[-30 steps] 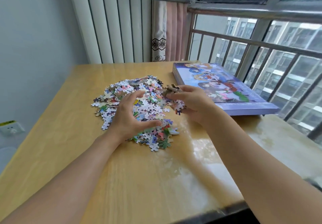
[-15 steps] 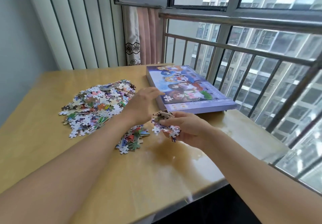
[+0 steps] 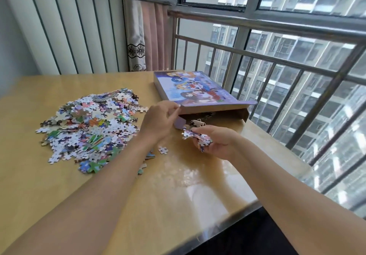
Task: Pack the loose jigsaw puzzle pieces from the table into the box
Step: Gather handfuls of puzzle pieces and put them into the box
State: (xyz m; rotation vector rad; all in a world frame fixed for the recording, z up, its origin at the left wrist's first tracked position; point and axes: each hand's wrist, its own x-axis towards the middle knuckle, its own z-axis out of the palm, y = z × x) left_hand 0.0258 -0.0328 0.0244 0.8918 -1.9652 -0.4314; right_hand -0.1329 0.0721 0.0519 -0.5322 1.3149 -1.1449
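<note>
The left hand [image 3: 158, 120] pinches open the flat purple cardboard box's [image 3: 196, 90] end flap so the right hand [image 3: 215, 141], clamped on colourful jigsaw pieces [image 3: 196, 135], can feed them in.

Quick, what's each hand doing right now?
Left hand: fingers pinched on the box end flap, holding it open.
Right hand: closed around a handful of puzzle pieces.

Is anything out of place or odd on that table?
Mostly tidy. One stray puzzle piece lies apart from the big pile, near the left forearm. The box is open only at its near end flap, not damaged.
</note>
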